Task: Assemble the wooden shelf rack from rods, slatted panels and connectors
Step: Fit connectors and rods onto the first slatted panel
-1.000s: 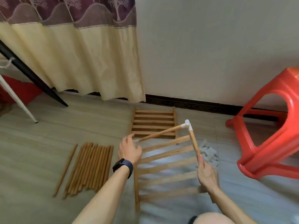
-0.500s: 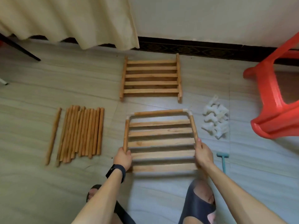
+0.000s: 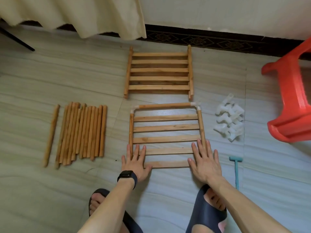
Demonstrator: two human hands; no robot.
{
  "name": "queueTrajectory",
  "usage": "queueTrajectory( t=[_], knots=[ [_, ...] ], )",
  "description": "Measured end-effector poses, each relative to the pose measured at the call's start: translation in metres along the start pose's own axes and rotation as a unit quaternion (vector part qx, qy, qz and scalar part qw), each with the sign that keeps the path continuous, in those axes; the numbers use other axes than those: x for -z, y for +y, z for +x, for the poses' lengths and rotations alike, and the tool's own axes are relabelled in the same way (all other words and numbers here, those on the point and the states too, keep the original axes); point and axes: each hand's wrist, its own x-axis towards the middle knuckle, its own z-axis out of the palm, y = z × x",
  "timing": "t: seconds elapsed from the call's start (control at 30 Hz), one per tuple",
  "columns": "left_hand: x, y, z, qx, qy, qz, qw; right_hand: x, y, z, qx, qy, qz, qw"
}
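Observation:
A slatted wooden panel (image 3: 165,128) lies flat on the floor in front of me. A rod (image 3: 164,105) spans its far end, joined by white corner connectors (image 3: 195,104) at both ends. My left hand (image 3: 135,163) rests flat with fingers spread on the panel's near left corner. My right hand (image 3: 204,163) lies flat and spread on the near right corner. A second slatted panel (image 3: 159,70) lies farther off near the wall. A row of loose rods (image 3: 80,132) is on the left. A heap of white connectors (image 3: 229,122) sits to the right.
A red plastic stool (image 3: 291,101) lies tipped at the right. A small teal mallet (image 3: 236,171) lies on the floor beside my right hand. A cream curtain (image 3: 75,14) hangs at the top left, with a black stand leg under it. My feet in dark slippers are below.
The panel with its rod frame, earlier held tilted in the air, now lies flat on the floor. Both hands have let go of the side rods and spread flat on it.

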Motion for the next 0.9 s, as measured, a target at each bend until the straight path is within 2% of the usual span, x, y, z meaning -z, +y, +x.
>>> queueTrajectory(
  t=[0.17, 0.3, 0.4, 0.57, 0.63, 0.77, 0.9],
  knots=[
    [0.002, 0.001, -0.002, 0.012, -0.077, 0.034, 0.996, 0.015, -0.007, -0.002, -0.014, -0.077, -0.046, 0.996],
    [0.053, 0.000, 0.006, 0.000, -0.115, 0.062, 0.991, 0.051, -0.027, 0.001, 0.017, -0.099, -0.098, 0.990],
    [0.116, -0.022, 0.017, -0.006, -0.053, 0.035, 0.998, 0.090, -0.062, 0.009, 0.095, -0.099, -0.116, 0.984],
    [0.229, -0.095, 0.015, 0.049, 0.015, 0.076, 0.996, 0.159, -0.145, 0.031, 0.212, -0.052, -0.150, 0.964],
    [0.255, -0.134, 0.011, 0.071, 0.068, 0.047, 0.994, 0.178, -0.181, 0.042, 0.246, -0.039, -0.163, 0.955],
    [0.241, -0.216, 0.017, 0.131, 0.141, -0.040, 0.980, 0.176, -0.236, 0.067, 0.272, -0.055, -0.199, 0.940],
    [0.165, -0.281, 0.020, 0.244, 0.153, -0.165, 0.943, 0.128, -0.264, 0.089, 0.206, -0.094, -0.196, 0.954]
  ],
)
